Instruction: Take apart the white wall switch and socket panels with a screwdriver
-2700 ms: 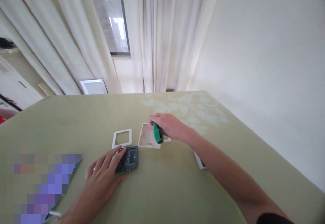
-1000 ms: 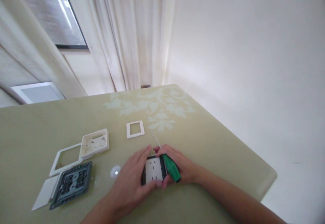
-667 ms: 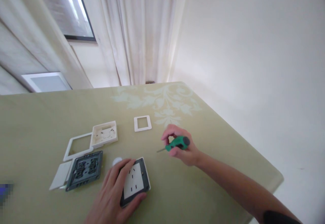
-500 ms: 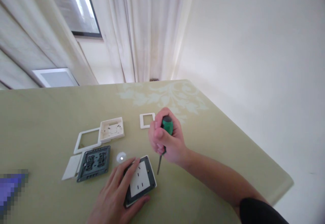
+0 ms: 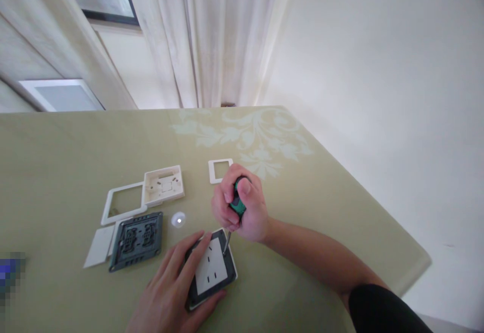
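My left hand (image 5: 176,282) grips a wall socket (image 5: 212,271) by its sides, fingers over its far left edge and thumb along the near edge. The socket has a white slotted face, a dark grey surround and a white box beneath. In my right hand (image 5: 244,204) is a screwdriver (image 5: 238,199) with a green and black handle, held in a closed fist. Its metal shaft points down, and the tip meets the socket's dark surround near the right edge of the white face. Whether the tip sits in a screw is too small to tell.
Left of the socket lie a dark grey socket plate (image 5: 138,240), a white panel (image 5: 99,247), a white frame (image 5: 109,207) and an open white box (image 5: 164,186). Beside them is a small clear round item (image 5: 178,219). A smaller white frame (image 5: 214,172) lies behind my right hand.
My right hand has moved slightly left, bringing the screwdriver's tip from beside the socket onto its dark surround. My left hand keeps its hold. The view has shifted a little.
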The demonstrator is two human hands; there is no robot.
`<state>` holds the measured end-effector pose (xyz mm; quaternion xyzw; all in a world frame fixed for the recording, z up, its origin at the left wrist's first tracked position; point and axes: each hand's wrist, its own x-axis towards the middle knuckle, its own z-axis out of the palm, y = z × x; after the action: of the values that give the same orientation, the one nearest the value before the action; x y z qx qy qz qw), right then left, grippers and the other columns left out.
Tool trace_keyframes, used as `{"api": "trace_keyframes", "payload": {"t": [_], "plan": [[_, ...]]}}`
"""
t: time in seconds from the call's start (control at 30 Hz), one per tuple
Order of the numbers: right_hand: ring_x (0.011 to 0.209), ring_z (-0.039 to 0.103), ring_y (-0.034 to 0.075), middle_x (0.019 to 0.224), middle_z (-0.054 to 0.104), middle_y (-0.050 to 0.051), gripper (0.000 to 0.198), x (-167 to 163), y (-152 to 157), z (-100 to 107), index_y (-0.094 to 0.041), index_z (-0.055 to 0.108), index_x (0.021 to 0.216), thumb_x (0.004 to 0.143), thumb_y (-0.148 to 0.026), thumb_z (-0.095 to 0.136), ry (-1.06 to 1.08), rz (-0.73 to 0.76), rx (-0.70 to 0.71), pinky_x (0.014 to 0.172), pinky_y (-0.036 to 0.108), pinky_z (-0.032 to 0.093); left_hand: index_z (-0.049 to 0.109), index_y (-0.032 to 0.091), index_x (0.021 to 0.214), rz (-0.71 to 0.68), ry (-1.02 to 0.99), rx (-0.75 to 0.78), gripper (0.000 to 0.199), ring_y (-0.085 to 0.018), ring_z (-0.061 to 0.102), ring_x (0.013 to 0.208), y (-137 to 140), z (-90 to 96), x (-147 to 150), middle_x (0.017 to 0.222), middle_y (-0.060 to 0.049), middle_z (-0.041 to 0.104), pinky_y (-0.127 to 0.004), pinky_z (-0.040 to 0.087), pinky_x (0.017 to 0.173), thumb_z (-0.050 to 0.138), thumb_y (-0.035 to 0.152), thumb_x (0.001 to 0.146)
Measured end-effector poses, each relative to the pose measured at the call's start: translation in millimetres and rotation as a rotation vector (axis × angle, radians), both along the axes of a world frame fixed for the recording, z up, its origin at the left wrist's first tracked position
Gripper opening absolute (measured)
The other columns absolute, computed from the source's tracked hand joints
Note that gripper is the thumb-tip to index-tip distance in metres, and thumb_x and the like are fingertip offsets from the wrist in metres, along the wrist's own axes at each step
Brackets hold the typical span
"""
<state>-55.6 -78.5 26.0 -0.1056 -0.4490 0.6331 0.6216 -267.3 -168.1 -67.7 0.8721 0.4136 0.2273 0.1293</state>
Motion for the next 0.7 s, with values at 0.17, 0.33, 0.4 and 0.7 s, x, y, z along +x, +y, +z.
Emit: {"api": "trace_keyframes", "payload": {"t": [0.17, 0.33, 0.4, 0.7], "plan": [[0.034, 0.029, 0.005, 0.052, 0.045, -0.012, 0.042, -0.4, 2.2, -4.1, -0.025, 0.055, 0.084, 0.105, -0.060, 0.068, -0.023, -0.029, -0.054, 0.033, 0.014, 0.032, 0.042, 0.036, 0.170, 0.018, -0.021, -0.051, 0.080, -0.033, 0.073, 0.134, -2.4, 1.9, 1.5, 0.158, -0.009, 0.066, -0.040, 0.068, 0.104, 0.074, 0.057, 0.100], [0.038, 0.040, 0.005, 0.053, 0.048, -0.009, 0.036, -3.7, -6.7, -2.5, -0.025, 0.059, 0.079, 0.103, -0.051, 0.065, 0.009, 0.043, 0.206, 0.040, 0.016, 0.035, 0.045, 0.036, 0.169, 0.046, -0.045, -0.066, 0.080, -0.035, 0.075, 0.130, -5.7, 2.5, 2.3, 0.154, -0.009, 0.068, -0.043, 0.070, 0.102, 0.075, 0.059, 0.099], [0.044, 0.050, 0.007, 0.054, 0.052, -0.007, 0.035, -4.3, -13.5, -0.2, -0.026, 0.059, 0.073, 0.099, -0.049, 0.065, -0.053, 0.076, 0.285, 0.048, 0.019, 0.044, 0.048, 0.037, 0.167, 0.045, -0.065, -0.069, 0.077, -0.034, 0.077, 0.127, -5.3, 3.9, 2.0, 0.152, -0.009, 0.070, -0.043, 0.070, 0.100, 0.075, 0.061, 0.099], [0.060, 0.056, 0.011, 0.069, 0.059, -0.002, 0.033, 2.1, -16.6, 27.5, -0.025, 0.057, 0.071, 0.101, -0.038, 0.061, -0.269, 0.260, 0.322, 0.066, 0.028, 0.055, 0.059, 0.038, 0.156, 0.060, -0.115, -0.134, 0.063, -0.036, 0.076, 0.127, -5.1, 8.0, 5.7, 0.152, -0.008, 0.069, -0.047, 0.071, 0.100, 0.073, 0.064, 0.100]]}}
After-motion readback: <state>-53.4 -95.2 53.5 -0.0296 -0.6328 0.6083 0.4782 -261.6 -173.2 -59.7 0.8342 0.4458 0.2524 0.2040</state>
